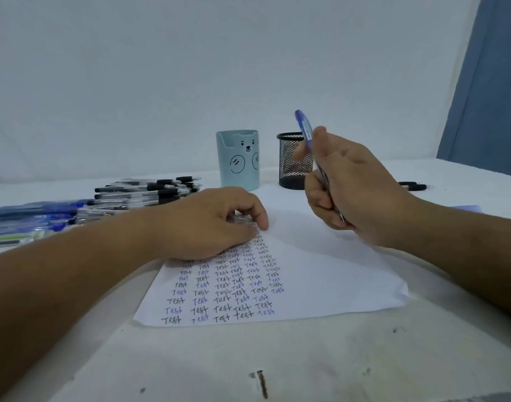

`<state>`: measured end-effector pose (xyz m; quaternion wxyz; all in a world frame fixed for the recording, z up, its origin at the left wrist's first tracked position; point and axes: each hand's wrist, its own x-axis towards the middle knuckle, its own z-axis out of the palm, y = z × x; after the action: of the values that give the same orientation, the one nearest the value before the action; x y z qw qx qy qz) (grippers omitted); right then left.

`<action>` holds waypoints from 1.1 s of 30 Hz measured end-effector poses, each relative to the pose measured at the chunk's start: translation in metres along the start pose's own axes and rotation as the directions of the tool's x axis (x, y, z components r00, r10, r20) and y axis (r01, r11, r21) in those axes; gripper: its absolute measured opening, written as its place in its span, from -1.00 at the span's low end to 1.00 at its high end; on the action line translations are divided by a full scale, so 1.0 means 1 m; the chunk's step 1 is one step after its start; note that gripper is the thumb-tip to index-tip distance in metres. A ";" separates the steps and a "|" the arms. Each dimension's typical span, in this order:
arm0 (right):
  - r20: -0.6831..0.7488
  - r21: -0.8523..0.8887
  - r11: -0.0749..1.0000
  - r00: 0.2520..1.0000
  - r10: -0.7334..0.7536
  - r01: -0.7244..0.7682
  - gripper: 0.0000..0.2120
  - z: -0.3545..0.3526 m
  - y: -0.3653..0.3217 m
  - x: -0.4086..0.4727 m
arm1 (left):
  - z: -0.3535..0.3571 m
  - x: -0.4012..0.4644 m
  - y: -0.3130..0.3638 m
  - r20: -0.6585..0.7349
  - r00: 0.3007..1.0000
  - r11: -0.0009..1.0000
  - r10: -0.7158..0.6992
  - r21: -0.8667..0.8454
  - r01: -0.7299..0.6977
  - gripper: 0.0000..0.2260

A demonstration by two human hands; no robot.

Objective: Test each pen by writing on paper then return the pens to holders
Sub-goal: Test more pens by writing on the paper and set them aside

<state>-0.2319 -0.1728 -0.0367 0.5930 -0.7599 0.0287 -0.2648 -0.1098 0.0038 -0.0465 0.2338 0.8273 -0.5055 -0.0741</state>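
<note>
Head view of the pen-testing task, midway through. The right hand (361,192) holds a blue pen (305,127) lifted above the paper (321,256), its fingers (321,198) curled round the barrel; the blue upper end points up and away, in front of the black mesh holder (289,166), and the writing tip emerges below the fist, clear of the sheet. The left hand (210,224) lies on the upper left part of the paper, its loosely bent fingers pressing the sheet down and grasping nothing.

The paper lies on the white-covered bench (248,367) and already carries several columns of the word "Test" in black and blue ink, which fill its left and middle portions; the right portion is blank. This suggests that many pens have been tried, and that room is left for more.

A large heap of pens (126,195), black-capped nearer the holders and blue nearer the left edge, lies on the bench just left of the left hand. Whether these are tested or waiting cannot be told. The pale blue bear holder (238,161) and the mesh holder stand side by side beyond the paper; no pen shows above either rim, so the return to the holders seems to be largely undone. Two dark pens (412,185) lie apart at the far right, beyond the right wrist.

Judged step: the blue pen is either about to write or has just written.
</note>
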 end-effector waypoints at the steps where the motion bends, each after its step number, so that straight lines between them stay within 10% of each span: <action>1: -0.018 0.011 1.000 1.000 0.013 -0.012 -0.62 -0.003 0.001 0.002 | 0.000 0.000 0.000 -0.006 1.000 1.000 -0.004 -0.002 0.004 -0.85; 12: 0.030 -0.278 0.960 0.999 -0.023 0.030 -0.68 -0.027 0.001 0.021 | 0.001 -0.001 0.003 -0.039 0.999 1.000 -0.006 0.017 0.006 -0.82; 23: 0.104 -0.912 0.410 0.972 0.213 0.008 -0.74 -0.144 -0.011 0.039 | 0.002 0.002 0.001 -0.059 0.997 0.997 0.053 0.052 -0.050 -0.86; 33: 0.176 -0.897 0.441 0.942 0.285 0.035 -0.81 -0.138 -0.005 0.039 | 0.001 0.001 0.003 -0.037 0.996 0.994 0.081 0.074 -0.078 -0.85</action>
<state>-0.2603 -0.3077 0.0038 0.1215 -0.9831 0.1290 -0.0454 -0.1120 0.0013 -0.0454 0.2162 0.8157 -0.5357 -0.0298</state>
